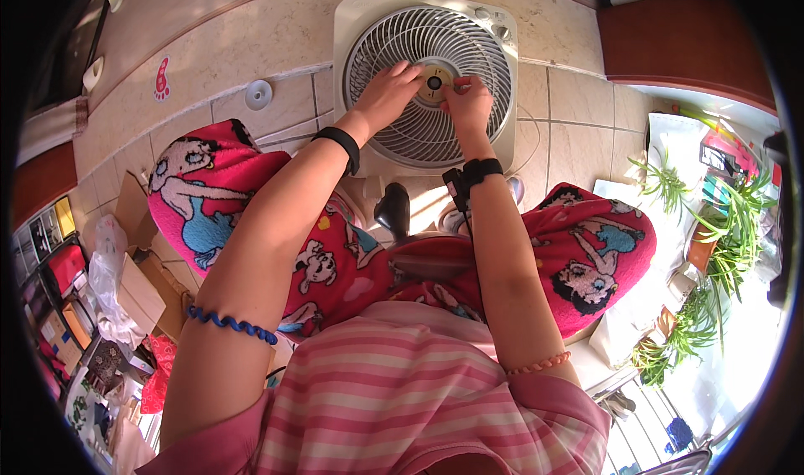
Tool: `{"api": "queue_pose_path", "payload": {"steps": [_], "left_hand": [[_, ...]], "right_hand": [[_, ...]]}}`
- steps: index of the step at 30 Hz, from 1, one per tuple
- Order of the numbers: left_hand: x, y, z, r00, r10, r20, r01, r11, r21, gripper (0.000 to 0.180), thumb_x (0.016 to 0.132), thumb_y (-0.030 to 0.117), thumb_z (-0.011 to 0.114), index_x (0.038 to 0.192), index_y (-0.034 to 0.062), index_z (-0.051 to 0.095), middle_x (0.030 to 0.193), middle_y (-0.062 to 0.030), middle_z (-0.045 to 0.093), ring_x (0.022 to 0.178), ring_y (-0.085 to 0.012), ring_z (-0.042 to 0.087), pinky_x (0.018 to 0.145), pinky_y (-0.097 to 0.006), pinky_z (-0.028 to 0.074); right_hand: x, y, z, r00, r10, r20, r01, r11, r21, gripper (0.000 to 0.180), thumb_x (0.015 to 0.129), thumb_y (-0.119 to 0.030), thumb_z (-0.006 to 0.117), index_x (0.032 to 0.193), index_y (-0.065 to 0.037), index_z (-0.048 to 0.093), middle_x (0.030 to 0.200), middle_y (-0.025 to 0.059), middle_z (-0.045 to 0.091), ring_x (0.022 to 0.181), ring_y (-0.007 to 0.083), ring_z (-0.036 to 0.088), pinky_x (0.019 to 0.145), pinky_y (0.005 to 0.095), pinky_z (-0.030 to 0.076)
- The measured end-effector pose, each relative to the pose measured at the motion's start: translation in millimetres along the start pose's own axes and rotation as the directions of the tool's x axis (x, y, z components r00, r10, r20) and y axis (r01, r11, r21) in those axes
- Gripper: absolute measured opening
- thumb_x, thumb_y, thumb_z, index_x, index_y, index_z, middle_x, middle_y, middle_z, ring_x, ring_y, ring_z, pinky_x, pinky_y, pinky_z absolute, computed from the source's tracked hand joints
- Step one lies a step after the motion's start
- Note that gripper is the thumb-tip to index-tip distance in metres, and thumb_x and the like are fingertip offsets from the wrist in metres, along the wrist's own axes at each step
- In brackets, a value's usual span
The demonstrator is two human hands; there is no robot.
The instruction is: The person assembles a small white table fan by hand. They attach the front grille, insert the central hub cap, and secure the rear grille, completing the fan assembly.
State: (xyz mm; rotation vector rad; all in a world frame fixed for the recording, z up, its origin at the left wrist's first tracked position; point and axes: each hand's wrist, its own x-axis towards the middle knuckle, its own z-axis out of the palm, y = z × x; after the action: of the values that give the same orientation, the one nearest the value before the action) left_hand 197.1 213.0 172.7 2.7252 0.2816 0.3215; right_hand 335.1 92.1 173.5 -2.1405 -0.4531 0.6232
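Observation:
A cream box fan [345,23] lies on its back on the floor in front of me, its round spiral grille [392,35] facing up. At the grille's middle is a beige hub disc [434,82] with a dark centre. My left hand [387,97] rests on the grille to the left of the hub, fingers stretched out toward its edge and holding nothing visible. Against the hub's right edge, my right hand [469,105] has its fingers curled in a pinch. Whatever is between those fingertips, if anything, is too small to make out.
A round white disc-shaped part [259,95] lies on the tiles left of the fan. Two knobs [501,32] sit at the fan's far right corner. Potted plants [724,232] stand at right, a cardboard box [142,287] at left. A thin cord [529,123] runs beside the fan.

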Motion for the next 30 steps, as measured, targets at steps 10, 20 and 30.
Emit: {"api": "queue_pose_path", "payload": {"steps": [10,20,30], "left_hand": [[2,4,-2,0.997,-0.053,0.059,0.052,0.998,0.021,0.025,0.088,0.010,0.058,0.111,0.0030,0.064,0.135,-0.0062,0.053,0.123,-0.0277,0.048,0.096,-0.040,0.047],[-12,16,2,0.996,-0.087,0.003,0.087,0.984,-0.156,0.022,0.087,0.004,0.058,0.108,-0.0023,0.063,0.120,-0.0135,0.056,0.116,-0.0313,0.050,0.097,-0.040,0.044],[-5,15,4,0.979,-0.197,-0.049,0.173,0.936,-0.308,0.027,0.090,-0.002,0.053,0.117,-0.0059,0.057,0.116,-0.0153,0.055,0.112,-0.0327,0.049,0.096,-0.039,0.043]], "right_hand": [[11,7,0,1.000,-0.008,0.009,0.008,1.000,0.000,0.028,0.075,-0.009,0.078,0.093,0.006,0.063,0.071,0.0120,0.067,0.051,0.0157,0.066,0.045,0.0264,0.051],[-3,26,3,0.988,-0.125,-0.092,0.120,0.991,-0.059,0.022,0.079,-0.012,0.075,0.088,0.006,0.066,0.069,0.0108,0.068,0.052,0.0166,0.066,0.048,0.0269,0.050],[0,8,-33,0.974,0.162,-0.158,-0.081,0.903,0.422,0.022,0.079,-0.012,0.069,0.083,0.009,0.066,0.071,0.0099,0.066,0.056,0.0147,0.064,0.050,0.0258,0.053]]}}
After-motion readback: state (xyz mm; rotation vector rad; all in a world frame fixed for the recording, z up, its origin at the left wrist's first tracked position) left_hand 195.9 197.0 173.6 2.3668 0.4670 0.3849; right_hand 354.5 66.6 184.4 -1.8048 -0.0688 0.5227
